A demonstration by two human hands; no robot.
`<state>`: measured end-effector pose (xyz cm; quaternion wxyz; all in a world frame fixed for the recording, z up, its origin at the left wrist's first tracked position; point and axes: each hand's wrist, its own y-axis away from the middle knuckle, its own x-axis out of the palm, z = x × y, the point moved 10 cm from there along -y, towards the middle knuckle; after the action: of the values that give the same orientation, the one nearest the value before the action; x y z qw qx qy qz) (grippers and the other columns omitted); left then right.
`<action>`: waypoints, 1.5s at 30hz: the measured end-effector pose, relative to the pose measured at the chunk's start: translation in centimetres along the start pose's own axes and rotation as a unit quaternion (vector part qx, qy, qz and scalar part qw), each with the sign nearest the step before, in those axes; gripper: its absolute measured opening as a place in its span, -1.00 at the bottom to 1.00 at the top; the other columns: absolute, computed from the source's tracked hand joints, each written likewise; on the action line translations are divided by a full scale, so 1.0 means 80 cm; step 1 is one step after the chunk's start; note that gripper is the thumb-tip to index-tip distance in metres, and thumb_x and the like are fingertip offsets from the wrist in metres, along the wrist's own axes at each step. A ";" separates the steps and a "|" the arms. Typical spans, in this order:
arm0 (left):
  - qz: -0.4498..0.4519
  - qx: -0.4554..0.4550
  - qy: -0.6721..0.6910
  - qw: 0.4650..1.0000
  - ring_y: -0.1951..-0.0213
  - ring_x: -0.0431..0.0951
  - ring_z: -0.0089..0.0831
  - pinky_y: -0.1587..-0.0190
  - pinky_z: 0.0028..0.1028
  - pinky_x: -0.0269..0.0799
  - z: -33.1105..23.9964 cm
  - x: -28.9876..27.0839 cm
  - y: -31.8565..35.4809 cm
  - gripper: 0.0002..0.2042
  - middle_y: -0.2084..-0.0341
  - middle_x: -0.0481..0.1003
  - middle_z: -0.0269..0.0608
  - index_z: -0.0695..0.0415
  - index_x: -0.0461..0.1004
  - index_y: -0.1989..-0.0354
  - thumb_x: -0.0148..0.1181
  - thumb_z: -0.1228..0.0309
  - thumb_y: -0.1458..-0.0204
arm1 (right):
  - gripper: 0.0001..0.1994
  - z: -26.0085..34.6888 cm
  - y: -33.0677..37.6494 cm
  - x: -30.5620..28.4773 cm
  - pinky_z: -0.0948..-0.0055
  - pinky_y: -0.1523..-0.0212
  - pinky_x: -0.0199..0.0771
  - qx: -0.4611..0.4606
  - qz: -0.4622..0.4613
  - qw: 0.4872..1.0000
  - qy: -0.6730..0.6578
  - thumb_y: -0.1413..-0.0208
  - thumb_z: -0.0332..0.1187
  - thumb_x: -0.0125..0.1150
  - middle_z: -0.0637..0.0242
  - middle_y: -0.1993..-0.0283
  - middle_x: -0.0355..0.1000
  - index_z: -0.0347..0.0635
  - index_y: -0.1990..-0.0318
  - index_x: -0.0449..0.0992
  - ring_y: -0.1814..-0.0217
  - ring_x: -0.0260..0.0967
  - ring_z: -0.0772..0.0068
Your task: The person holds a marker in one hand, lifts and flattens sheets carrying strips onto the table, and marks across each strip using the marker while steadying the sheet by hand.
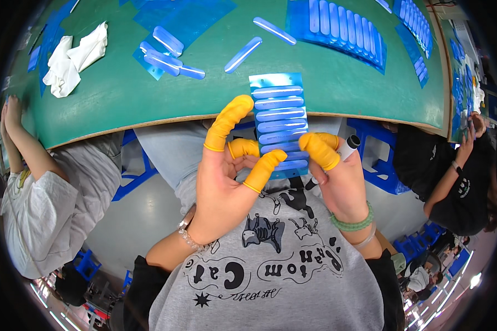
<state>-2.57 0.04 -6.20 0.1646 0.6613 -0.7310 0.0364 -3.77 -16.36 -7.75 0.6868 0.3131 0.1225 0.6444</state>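
A blue film sheet (280,113) carrying a column of long, rounded, shiny strips is held upright before my chest, at the table's front edge. My left hand (218,176), with yellow finger cots on its thumb and fingers, grips the sheet's lower left part; its index finger stretches up along the left edge. A marker pen (349,147) with a black end lies in the grasp of my right hand (341,179). Yellow-capped fingertips of that same hand touch the sheet's lower right edge. Part of the pen is hidden by the hand.
On the green table (204,105) lie loose blue strips (243,54), a pile of strip pieces (163,62), a stack of filled sheets (345,30) and white cloth gloves (74,58). A person (61,193) sits left, another (447,171) right, with blue stools (384,171) nearby.
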 end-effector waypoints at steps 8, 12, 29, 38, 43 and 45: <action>-0.020 -0.036 0.017 0.999 0.13 0.55 -0.51 0.06 -0.46 0.54 0.005 0.001 -0.002 -0.19 -0.28 0.20 -0.15 0.19 -0.05 -0.41 0.27 0.75 -0.01 | -0.85 0.003 -0.002 0.002 0.60 0.15 0.43 -0.041 -0.015 0.998 0.044 -0.14 -0.47 0.32 0.32 0.26 0.60 -0.37 0.19 0.63 0.23 0.47 0.63; -0.048 -0.002 0.014 0.999 0.13 0.53 -0.53 0.04 -0.46 0.53 0.002 -0.001 -0.008 -0.21 -0.28 0.20 -0.17 0.17 -0.03 -0.39 0.26 0.75 -0.01 | -0.83 0.010 0.000 0.005 0.67 0.33 0.34 -0.051 -0.022 0.998 0.030 -0.19 -0.40 0.29 0.44 0.37 0.54 -0.33 0.17 0.63 0.38 0.38 0.72; -0.040 -0.004 -0.028 0.999 0.11 0.55 -0.52 0.05 -0.47 0.54 0.000 0.005 -0.006 -0.29 -0.29 0.22 -0.16 0.18 0.04 -0.35 0.23 0.75 -0.04 | -0.81 -0.007 -0.013 0.000 0.68 0.56 0.03 0.033 -0.040 0.998 -0.036 -0.25 -0.29 0.22 0.64 0.49 0.37 -0.21 0.20 0.63 0.53 0.14 0.86; -0.034 -0.011 -0.033 0.999 0.10 0.55 -0.55 0.05 -0.50 0.53 0.003 0.004 -0.004 -0.30 -0.29 0.21 -0.17 0.19 0.05 -0.35 0.23 0.75 -0.04 | -0.79 0.003 -0.010 0.003 0.68 0.19 0.37 -0.023 -0.012 1.000 0.016 -0.27 -0.42 0.18 0.50 0.18 0.55 -0.36 0.06 0.60 0.15 0.36 0.80; -0.031 -0.029 -0.018 0.999 0.08 0.54 -0.53 0.02 -0.49 0.52 0.004 0.011 -0.006 -0.27 -0.30 0.20 -0.18 0.16 0.01 -0.37 0.22 0.75 -0.05 | -0.80 0.006 -0.010 -0.005 0.68 0.22 0.37 -0.035 -0.027 0.997 0.065 -0.27 -0.41 0.17 0.48 0.19 0.55 -0.37 0.10 0.60 0.17 0.35 0.80; -0.020 -0.044 0.000 0.999 0.07 0.54 -0.51 0.00 -0.47 0.51 0.001 0.019 -0.005 -0.26 -0.31 0.18 -0.19 0.14 -0.01 -0.39 0.21 0.75 -0.06 | -0.80 0.017 -0.005 0.000 0.66 0.25 0.38 -0.109 -0.022 0.994 0.016 -0.27 -0.42 0.17 0.48 0.21 0.55 -0.37 0.08 0.59 0.19 0.34 0.80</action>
<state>-2.32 -1.49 -5.90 0.1943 0.6677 -0.7187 0.0012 -2.65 -16.71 -6.91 0.7288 0.2228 0.0695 0.6437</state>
